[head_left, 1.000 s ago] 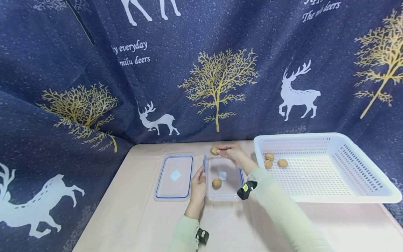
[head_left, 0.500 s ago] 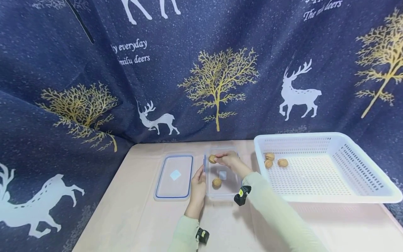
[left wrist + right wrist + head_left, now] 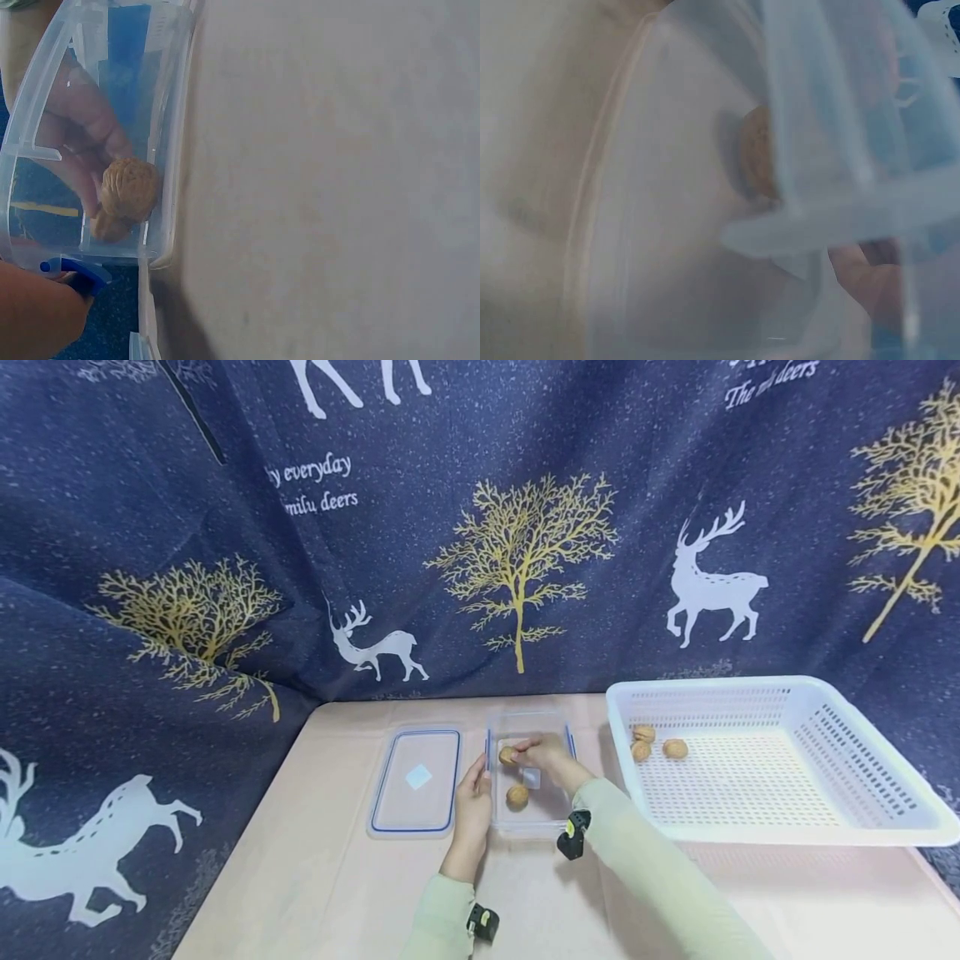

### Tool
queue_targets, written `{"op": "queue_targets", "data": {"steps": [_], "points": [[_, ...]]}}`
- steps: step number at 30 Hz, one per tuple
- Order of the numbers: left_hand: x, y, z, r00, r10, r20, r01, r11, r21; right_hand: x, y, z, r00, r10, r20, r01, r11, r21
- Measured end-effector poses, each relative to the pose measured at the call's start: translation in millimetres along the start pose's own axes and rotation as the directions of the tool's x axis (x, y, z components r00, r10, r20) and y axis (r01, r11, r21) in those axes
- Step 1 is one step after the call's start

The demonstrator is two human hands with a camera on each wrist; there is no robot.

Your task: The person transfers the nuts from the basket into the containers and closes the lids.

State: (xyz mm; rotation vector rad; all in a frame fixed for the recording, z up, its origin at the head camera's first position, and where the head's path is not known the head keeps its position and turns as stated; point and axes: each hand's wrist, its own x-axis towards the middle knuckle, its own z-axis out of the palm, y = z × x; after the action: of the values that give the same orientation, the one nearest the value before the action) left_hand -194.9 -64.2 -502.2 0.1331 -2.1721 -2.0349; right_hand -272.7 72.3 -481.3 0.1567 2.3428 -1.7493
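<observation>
A clear plastic food box [image 3: 552, 816] with blue-edged side clips stands on the table. My right hand [image 3: 550, 755] reaches into it and pinches a walnut [image 3: 507, 755] low over its floor. Another walnut [image 3: 517, 797] lies nearer the box's front. In the left wrist view, the front walnut [image 3: 130, 189] partly covers the held one [image 3: 110, 227] behind the clear wall. My left hand [image 3: 472, 803] touches the box's left side by the blue clip [image 3: 84, 274], its fingers fairly straight. The box wall blurs the right hand [image 3: 870, 281] in the right wrist view.
A clear lid [image 3: 416, 806] with a blue seal lies flat left of the box. To the right stands a white perforated basket [image 3: 750, 833] holding walnuts [image 3: 675, 748] near its left end. Dark blue patterned cloth [image 3: 480, 568] hangs behind the table.
The right hand has brought its walnut from above the box's far end down into the box, toward the front. The left hand has stayed at the box's side.
</observation>
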Motion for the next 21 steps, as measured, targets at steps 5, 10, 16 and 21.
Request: {"op": "queue_targets", "data": {"steps": [5, 10, 16, 21], "points": [[1.2, -0.8, 0.1, 1.000, -0.016, -0.003, 0.016, 1.000, 0.005, -1.5, 1.1, 2.9, 1.000, -0.005, -0.018, 0.004, 0.997, -0.074], [1.0, -1.3, 0.5, 1.000, -0.011, 0.001, 0.011, 1.000, 0.005, -0.6, 1.3, 5.0, 0.999, 0.027, -0.047, -0.031, 0.995, -0.098], [-3.0, 2.1, 0.2, 0.998, 0.054, -0.012, -0.053, 0.998, 0.022, 2.2, 3.7, 5.0, 0.999, 0.014, -0.043, -0.017, 0.998, -0.063], [-2.3, 2.2, 0.0, 0.999, 0.051, -0.012, -0.051, 0.998, 0.024, 3.2, 4.3, 4.0, 1.000, 0.005, -0.024, -0.006, 0.999, -0.040]]}}
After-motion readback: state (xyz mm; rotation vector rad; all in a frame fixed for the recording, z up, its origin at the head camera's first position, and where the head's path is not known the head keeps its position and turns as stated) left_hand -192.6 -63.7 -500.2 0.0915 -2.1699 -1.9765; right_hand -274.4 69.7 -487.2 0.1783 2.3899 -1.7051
